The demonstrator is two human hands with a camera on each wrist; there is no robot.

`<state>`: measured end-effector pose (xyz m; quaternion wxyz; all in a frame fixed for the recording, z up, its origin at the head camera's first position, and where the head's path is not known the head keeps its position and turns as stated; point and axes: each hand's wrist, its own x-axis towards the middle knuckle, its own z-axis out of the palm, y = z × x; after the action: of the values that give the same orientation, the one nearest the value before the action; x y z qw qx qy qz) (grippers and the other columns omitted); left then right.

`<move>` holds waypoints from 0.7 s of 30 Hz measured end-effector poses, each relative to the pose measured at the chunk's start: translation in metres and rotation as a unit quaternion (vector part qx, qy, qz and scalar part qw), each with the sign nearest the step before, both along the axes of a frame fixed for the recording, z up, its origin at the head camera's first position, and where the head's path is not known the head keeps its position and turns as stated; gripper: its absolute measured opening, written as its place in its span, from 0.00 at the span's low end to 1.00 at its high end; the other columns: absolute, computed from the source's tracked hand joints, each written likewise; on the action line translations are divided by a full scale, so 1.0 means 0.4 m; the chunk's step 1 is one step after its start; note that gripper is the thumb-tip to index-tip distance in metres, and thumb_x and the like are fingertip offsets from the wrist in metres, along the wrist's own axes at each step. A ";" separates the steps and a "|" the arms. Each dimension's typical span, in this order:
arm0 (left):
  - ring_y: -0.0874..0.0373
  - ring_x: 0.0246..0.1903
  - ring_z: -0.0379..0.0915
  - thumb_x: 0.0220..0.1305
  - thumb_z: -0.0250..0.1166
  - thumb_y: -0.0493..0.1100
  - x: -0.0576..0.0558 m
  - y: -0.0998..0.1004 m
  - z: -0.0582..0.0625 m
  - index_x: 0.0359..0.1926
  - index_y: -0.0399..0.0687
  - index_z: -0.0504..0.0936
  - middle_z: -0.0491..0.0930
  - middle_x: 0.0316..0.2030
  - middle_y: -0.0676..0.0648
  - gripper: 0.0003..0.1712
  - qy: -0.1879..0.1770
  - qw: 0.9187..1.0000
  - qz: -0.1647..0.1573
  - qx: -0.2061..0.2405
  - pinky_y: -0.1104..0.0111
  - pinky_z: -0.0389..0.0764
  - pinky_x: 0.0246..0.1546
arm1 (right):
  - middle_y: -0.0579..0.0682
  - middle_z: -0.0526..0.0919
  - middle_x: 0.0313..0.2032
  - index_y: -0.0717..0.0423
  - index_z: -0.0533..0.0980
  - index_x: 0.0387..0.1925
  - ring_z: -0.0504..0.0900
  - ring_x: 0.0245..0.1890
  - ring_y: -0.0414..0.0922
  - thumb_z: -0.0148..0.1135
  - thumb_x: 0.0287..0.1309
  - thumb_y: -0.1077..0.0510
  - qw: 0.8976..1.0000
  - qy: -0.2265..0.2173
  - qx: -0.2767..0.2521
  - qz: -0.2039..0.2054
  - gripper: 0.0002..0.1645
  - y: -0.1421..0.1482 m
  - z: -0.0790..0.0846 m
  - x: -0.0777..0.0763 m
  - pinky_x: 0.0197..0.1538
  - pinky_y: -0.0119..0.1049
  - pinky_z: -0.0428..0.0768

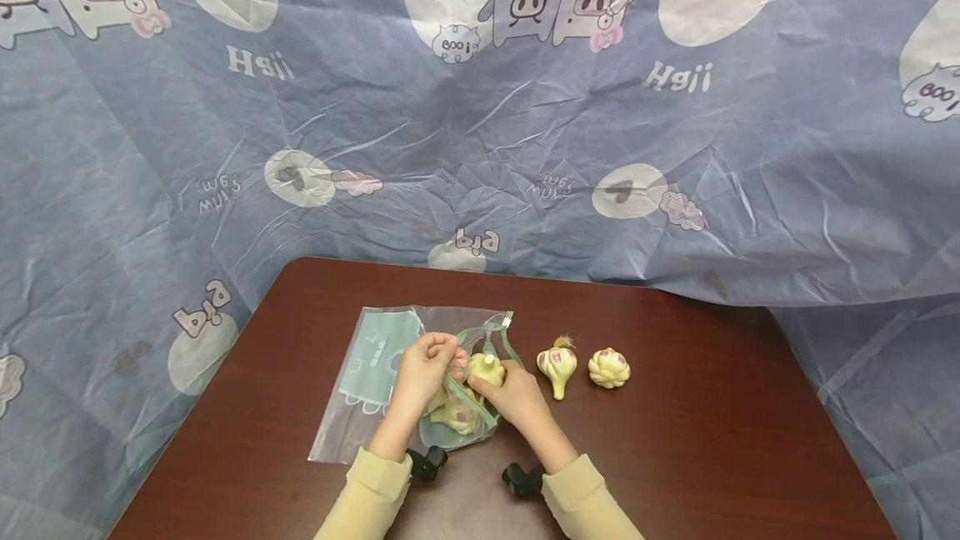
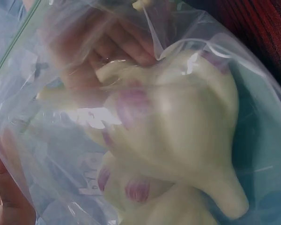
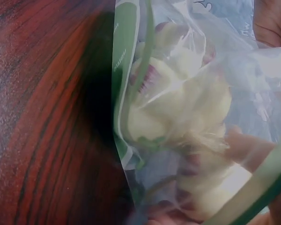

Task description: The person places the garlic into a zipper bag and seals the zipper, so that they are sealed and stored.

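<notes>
A clear zip bag [image 1: 454, 442] with a green-edged mouth lies on the table, several garlic bulbs [image 1: 457, 417] inside it. At its mouth my left hand [image 1: 426, 367] pinches the plastic edge, fingers curled. My right hand [image 1: 516, 395] holds one more garlic bulb [image 1: 486, 368], stem up, between thumb and fingers at the opening. In the left wrist view, bulbs [image 2: 196, 112] with purple patches show through the plastic, and the right hand's fingers [image 2: 124, 42] appear behind it. The right wrist view shows the held bulb [image 3: 213, 187] low in the frame, partly covered by plastic.
Two loose garlic bulbs, one with a rooty tuft [image 1: 557, 363] and a rounder one [image 1: 609, 368], lie right of the bag on the brown table [image 1: 697, 440]. A flat clear bag with a teal print [image 1: 381, 357] lies at left. A patterned cloth [image 1: 480, 132] hangs behind.
</notes>
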<state>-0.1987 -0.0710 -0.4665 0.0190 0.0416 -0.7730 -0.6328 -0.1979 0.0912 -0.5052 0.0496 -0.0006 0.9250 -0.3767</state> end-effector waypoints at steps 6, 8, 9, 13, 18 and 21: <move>0.58 0.22 0.84 0.70 0.60 0.41 0.000 0.000 -0.001 0.44 0.33 0.80 0.88 0.36 0.38 0.13 -0.004 1.000 -0.005 0.004 0.77 0.79 0.29 | 0.69 0.82 0.49 0.73 0.73 0.55 0.83 0.49 0.60 0.69 0.55 0.41 1.000 -0.002 0.014 0.014 0.42 -0.002 -0.004 0.003 0.47 0.53 0.81; 0.57 0.21 0.84 0.70 0.60 0.41 -0.001 0.000 -0.001 0.45 0.33 0.80 0.88 0.36 0.38 0.12 -0.007 1.000 -0.006 0.008 0.77 0.79 0.29 | 0.67 0.83 0.47 0.73 0.73 0.56 0.83 0.46 0.58 0.69 0.55 0.40 1.000 0.000 0.010 0.016 0.42 0.000 -0.002 0.004 0.46 0.51 0.81; 0.56 0.22 0.84 0.70 0.60 0.41 -0.001 0.000 -0.001 0.45 0.33 0.80 0.87 0.36 0.37 0.12 -0.007 1.000 -0.007 0.010 0.77 0.79 0.28 | 0.66 0.83 0.46 0.73 0.73 0.56 0.83 0.45 0.57 0.69 0.55 0.40 1.000 0.001 0.006 0.016 0.42 0.002 0.000 0.005 0.44 0.49 0.82; 0.55 0.22 0.85 0.70 0.60 0.40 -0.002 0.001 -0.003 0.45 0.33 0.80 0.87 0.36 0.37 0.12 -0.011 1.000 -0.008 0.021 0.75 0.80 0.26 | 0.63 0.84 0.44 0.73 0.72 0.57 0.85 0.43 0.54 0.70 0.56 0.44 0.999 0.011 -0.025 0.017 0.41 0.010 0.012 0.014 0.42 0.45 0.83; 0.54 0.22 0.85 0.70 0.60 0.40 -0.003 0.003 -0.003 0.45 0.33 0.80 0.87 0.36 0.36 0.12 -0.014 0.999 -0.008 0.028 0.73 0.82 0.27 | 0.63 0.84 0.48 0.71 0.72 0.59 0.84 0.49 0.57 0.69 0.58 0.46 0.999 0.018 -0.041 0.004 0.38 0.029 0.043 0.030 0.48 0.48 0.83; 0.54 0.22 0.84 0.70 0.60 0.40 -0.002 0.003 -0.003 0.45 0.33 0.80 0.87 0.36 0.37 0.12 -0.012 1.000 -0.009 0.021 0.73 0.82 0.27 | 0.62 0.83 0.49 0.68 0.73 0.59 0.83 0.50 0.57 0.67 0.60 0.47 0.999 0.023 -0.043 0.001 0.35 0.048 0.069 0.042 0.50 0.50 0.82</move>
<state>-0.1997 -0.0698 -0.4677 0.0030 0.0430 -0.7598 -0.6487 -0.1809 0.1103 -0.4777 0.0284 -0.0127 0.9089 -0.4157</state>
